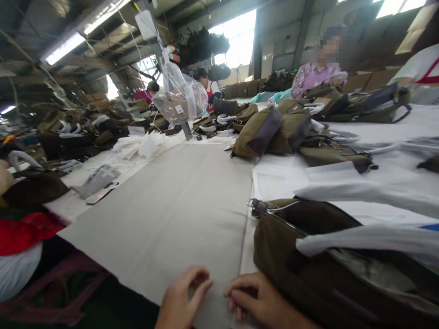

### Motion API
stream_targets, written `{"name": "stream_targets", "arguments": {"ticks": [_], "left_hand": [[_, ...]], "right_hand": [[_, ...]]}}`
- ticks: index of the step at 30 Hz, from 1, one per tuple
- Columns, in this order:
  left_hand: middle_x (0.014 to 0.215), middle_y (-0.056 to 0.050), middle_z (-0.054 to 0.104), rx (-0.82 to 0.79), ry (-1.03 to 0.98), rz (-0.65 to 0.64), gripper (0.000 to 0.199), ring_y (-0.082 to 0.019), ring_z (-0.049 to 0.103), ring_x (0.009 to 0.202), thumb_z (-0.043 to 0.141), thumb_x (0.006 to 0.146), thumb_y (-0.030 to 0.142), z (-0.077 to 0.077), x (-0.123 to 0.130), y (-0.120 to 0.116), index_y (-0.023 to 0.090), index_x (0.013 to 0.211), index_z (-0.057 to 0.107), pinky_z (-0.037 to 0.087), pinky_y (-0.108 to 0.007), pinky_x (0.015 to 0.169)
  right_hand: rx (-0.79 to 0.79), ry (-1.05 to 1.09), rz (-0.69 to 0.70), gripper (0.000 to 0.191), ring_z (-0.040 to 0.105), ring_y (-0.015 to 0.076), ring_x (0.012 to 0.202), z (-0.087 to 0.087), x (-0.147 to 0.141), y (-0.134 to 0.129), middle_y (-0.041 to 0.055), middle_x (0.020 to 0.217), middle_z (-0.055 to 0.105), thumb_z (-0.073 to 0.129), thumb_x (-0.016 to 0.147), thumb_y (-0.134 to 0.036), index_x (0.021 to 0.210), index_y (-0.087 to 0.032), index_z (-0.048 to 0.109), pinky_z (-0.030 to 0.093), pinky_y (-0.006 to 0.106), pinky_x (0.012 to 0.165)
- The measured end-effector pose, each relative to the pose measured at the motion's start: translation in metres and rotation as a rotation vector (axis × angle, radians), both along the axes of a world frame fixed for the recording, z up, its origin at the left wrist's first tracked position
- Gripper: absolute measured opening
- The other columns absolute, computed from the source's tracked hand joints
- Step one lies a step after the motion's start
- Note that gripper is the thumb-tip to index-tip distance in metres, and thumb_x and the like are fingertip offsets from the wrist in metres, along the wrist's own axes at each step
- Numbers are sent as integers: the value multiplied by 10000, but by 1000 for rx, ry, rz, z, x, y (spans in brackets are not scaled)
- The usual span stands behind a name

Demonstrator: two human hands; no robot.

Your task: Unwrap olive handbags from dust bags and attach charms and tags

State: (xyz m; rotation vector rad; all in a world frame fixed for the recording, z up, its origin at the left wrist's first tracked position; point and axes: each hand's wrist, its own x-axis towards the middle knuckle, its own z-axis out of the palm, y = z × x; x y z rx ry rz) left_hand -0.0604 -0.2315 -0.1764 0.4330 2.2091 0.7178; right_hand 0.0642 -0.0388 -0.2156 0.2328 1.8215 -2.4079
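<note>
Over the near edge of the pale table [164, 205], my left hand [187, 294] is curled, with a gap between thumb and fingertips and nothing held. Close to its right, my right hand [252, 294] has its fingers bent and drawn together; anything between them is too small to make out. Beside the right hand lies a large olive-brown bag [288, 256], its zipper open and its handles wrapped in white padding. A faint thread-like line shows near the zipper end.
Finished-looking olive bags [257, 132] are piled at the back right. White sheets [140, 144] and a phone [101, 194] lie at left. A plastic-wrapped item [180, 98] hangs on a post. A person in red [27, 233] sits at left; others work behind.
</note>
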Motion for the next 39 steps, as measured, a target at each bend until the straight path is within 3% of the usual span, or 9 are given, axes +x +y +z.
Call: {"name": "stream_targets", "arguments": {"ticks": [2, 4, 10, 17, 21, 24, 29, 36, 39], "left_hand": [[1181, -79, 663, 96, 499, -1, 255, -295, 559, 1181, 660, 876, 353, 3, -12, 29, 224, 1095, 680, 405, -444, 1073], [1115, -77, 674, 127, 631, -14, 257, -300, 576, 1133, 732, 799, 328, 2, -24, 52, 217, 1025, 681, 428, -422, 1014], [957, -38, 671, 115, 629, -63, 277, -233, 610, 921, 787, 731, 341, -2, -46, 65, 208, 944, 669, 456, -323, 811], [802, -10, 671, 135, 608, -41, 244, -188, 616, 755, 729, 838, 404, -11, -56, 63, 164, 867, 690, 469, -324, 732], [833, -17, 694, 206, 583, -62, 278, -176, 659, 808, 649, 947, 409, -7, -60, 61, 145, 869, 681, 525, -362, 810], [868, -23, 690, 254, 607, -29, 309, -189, 665, 839, 613, 970, 431, 9, -57, 56, 137, 894, 672, 535, -380, 834], [916, -67, 714, 323, 609, -11, 294, -248, 647, 875, 588, 935, 409, 42, -17, 48, 143, 924, 712, 505, -356, 820], [786, -33, 756, 360, 170, -312, 146, -165, 664, 713, 793, 746, 322, 32, 111, 44, 210, 837, 820, 487, -215, 649], [911, -20, 795, 383, -87, -445, 221, -181, 723, 835, 739, 827, 393, 43, 111, 35, 257, 978, 827, 537, -218, 758]], "right_hand": [[-38, 34, -30, 488, 640, 145, 562, 4, 1, -1, 93, 773, 740, 683, 862, -587, 947, -113, 761, 500, 254, 582], [-44, 54, -29, 442, 639, 144, 567, 7, 3, 1, 88, 774, 736, 689, 860, -539, 942, -110, 757, 498, 255, 582], [-44, 94, -3, 369, 635, 144, 596, 7, 6, 5, 83, 792, 738, 702, 851, -454, 954, -105, 763, 481, 254, 588], [-135, 148, -28, 602, 632, 152, 585, 4, 1, 7, 95, 797, 729, 762, 760, -653, 988, -96, 752, 475, 276, 570], [-205, 164, -119, 820, 693, 257, 977, 5, -2, 7, 180, 1217, 684, 775, 699, -737, 1248, -134, 687, 561, 366, 790], [-280, 153, -171, 1058, 518, 311, 1348, 4, -3, 5, 220, 1565, 398, 719, 699, -812, 1491, -153, 478, 474, 426, 1059], [-603, 165, -239, 1078, 384, 281, 1469, 10, -2, 5, 191, 1615, 342, 707, 764, -771, 1572, -167, 328, 298, 428, 1214], [-627, -37, -267, 812, 674, 333, 1157, 33, 11, 10, 128, 1212, 731, 840, 736, -542, 1396, -171, 548, 500, 474, 1060], [-662, -132, -185, 909, 730, 336, 1027, 33, 15, 10, 117, 1121, 762, 892, 654, -306, 1452, -171, 478, 562, 480, 961]]}}
